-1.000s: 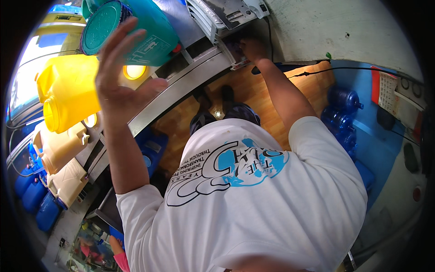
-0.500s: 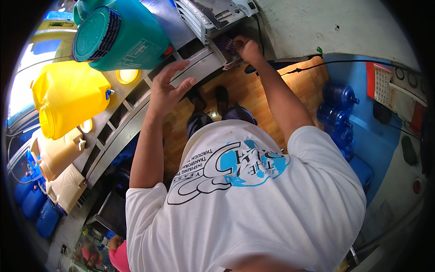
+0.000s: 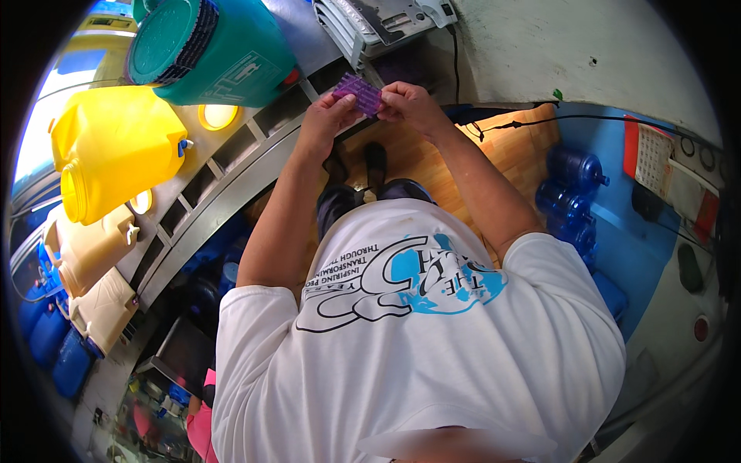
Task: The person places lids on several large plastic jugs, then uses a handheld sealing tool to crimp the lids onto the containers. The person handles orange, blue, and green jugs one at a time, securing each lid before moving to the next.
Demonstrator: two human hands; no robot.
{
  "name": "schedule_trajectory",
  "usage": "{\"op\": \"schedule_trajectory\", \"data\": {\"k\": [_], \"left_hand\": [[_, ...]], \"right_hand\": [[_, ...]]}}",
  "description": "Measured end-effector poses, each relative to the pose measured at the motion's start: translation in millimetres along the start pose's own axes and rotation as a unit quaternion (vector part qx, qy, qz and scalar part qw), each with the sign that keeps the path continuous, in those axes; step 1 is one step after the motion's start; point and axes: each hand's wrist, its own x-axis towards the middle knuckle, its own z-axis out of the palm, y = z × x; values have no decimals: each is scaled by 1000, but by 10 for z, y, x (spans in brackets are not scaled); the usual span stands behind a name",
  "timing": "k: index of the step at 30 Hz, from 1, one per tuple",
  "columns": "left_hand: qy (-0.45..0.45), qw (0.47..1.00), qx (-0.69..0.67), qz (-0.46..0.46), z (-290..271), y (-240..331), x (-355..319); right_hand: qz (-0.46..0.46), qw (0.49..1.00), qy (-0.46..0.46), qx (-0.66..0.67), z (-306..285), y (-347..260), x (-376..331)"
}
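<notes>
A small flat purple piece [image 3: 358, 94] with printed marks, like a thin sheet or film, is held between my two hands over the counter's edge. Its left side is pinched by my left hand [image 3: 328, 119], the thumb lying on top. At the opposite side, my right hand [image 3: 413, 109] grips the edge between thumb and fingers. Just beyond the hands stands a white and grey appliance [image 3: 369, 31] with a cord. I cannot make out exactly what kind of item the purple piece is.
Left of my hands, a teal container [image 3: 239, 69] stands on the metal counter [image 3: 224, 185]. Yellow [image 3: 127, 147] and beige [image 3: 96, 243] jugs line it further left. Blue water bottles [image 3: 567, 197] lie stacked at the right. A black cable [image 3: 587, 119] crosses there. A person in pink [image 3: 202, 428] is at lower left.
My right hand has drawn the purple piece out from beneath the appliance, toward me. My left hand, open before, has moved right and closed on its other side.
</notes>
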Motion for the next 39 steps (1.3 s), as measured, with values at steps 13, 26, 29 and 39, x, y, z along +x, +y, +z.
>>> {"op": "schedule_trajectory", "data": {"k": [13, 26, 29, 39], "left_hand": [[96, 915, 337, 201, -655, -103, 141], [131, 991, -16, -29, -1066, -111, 426], [147, 986, -54, -61, -1213, -143, 488], [154, 985, 56, -60, -1534, -192, 854]], "right_hand": [[-204, 878, -86, -424, 454, -77, 764], [23, 981, 76, -177, 845, 408, 1343], [-2, 976, 72, -206, 816, 431, 1438], [-6, 992, -11, -129, 827, 459, 1890]]}}
